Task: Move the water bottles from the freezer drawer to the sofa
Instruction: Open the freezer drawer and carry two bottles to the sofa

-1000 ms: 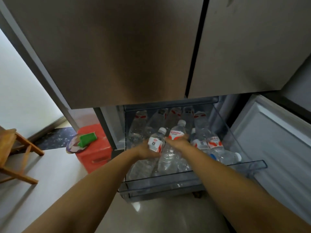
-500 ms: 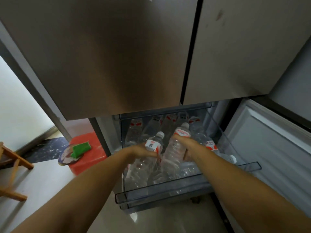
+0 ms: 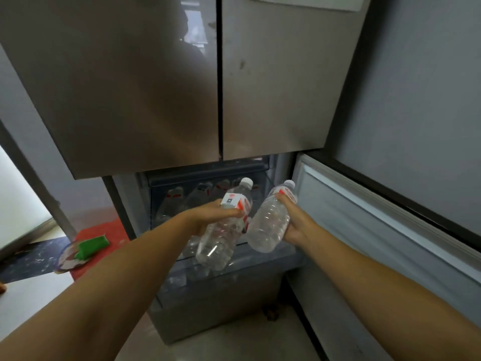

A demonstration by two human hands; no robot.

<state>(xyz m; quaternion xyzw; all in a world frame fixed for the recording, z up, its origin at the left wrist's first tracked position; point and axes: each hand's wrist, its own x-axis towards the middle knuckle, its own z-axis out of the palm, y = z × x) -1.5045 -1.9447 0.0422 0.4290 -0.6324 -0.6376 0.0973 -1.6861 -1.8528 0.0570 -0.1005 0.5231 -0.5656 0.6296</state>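
Observation:
My left hand [image 3: 208, 217] grips a clear water bottle [image 3: 221, 238] around its red and white label, white cap tilted up and away. My right hand [image 3: 294, 225] grips a second clear water bottle [image 3: 270, 225] from its right side, thumb near the neck. Both bottles hang in the air above the open transparent freezer drawer [image 3: 221, 287]. Several more bottles [image 3: 182, 201] stand at the back of the drawer, dim behind its wall. The sofa is not in view.
The closed steel fridge doors [image 3: 156, 87] loom above the drawer. The open freezer door [image 3: 377, 230] stands to the right. On the left floor sits a red stool [image 3: 104, 235] with a green sponge [image 3: 92, 246] and a round plate. Pale floor lies below.
Both hands have lifted their bottles up out of the drawer and toward me. The view has risen and shifted, and the wooden chair on the left has left the frame.

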